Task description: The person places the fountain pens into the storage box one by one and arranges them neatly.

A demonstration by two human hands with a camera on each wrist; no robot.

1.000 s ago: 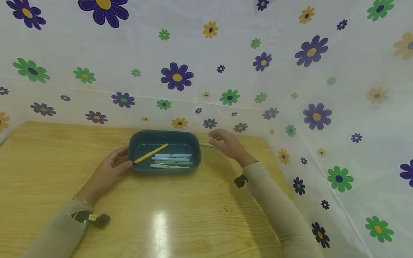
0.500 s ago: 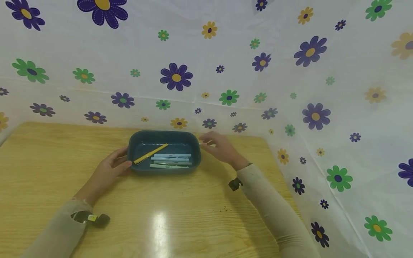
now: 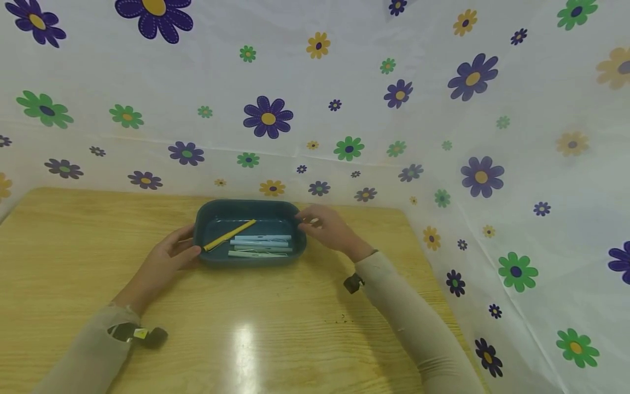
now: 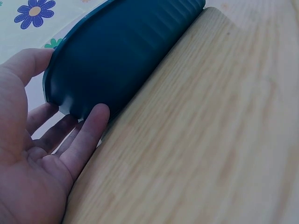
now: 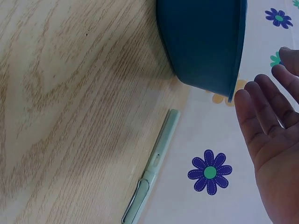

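Found teal box (image 3: 246, 209) upright on the far part of the desk (image 3: 275, 323), just short of flowered sheet (image 3: 344, 71), with long sides running left to right. Counted what appeared to be five pens inside: one yellow pen (image 3: 229, 236), set aslant in the left half; two light blue pens (image 3: 263, 238) and two pale green pens (image 3: 256, 254), grouped roughly parallel toward the right and near side. Located one lone green pen (image 5: 155, 161) outside the box, flat on the desk, just beside the right end but apart from it, close to the far edge.

Observed left hand (image 3: 163, 261) grasping the left end of the box, thumb at the rim and fingers against the outer wall. Observed right hand (image 3: 334, 227) released, fingers loosely bent at the far right corner of the rim, with nothing visible held. Could not confirm contact between right fingertips and rim.

Judged work in hand to be part done. Entered as complete, on present evidence: five pens contained, box seated flat, left end steadied. Entered as left: lone green pen outside, and right end without a confirmed hold. Judged the remainder short, given only a single loose pen in view. Rated lone green pen as liable to shift if brushed, despite some likely check from its clip.
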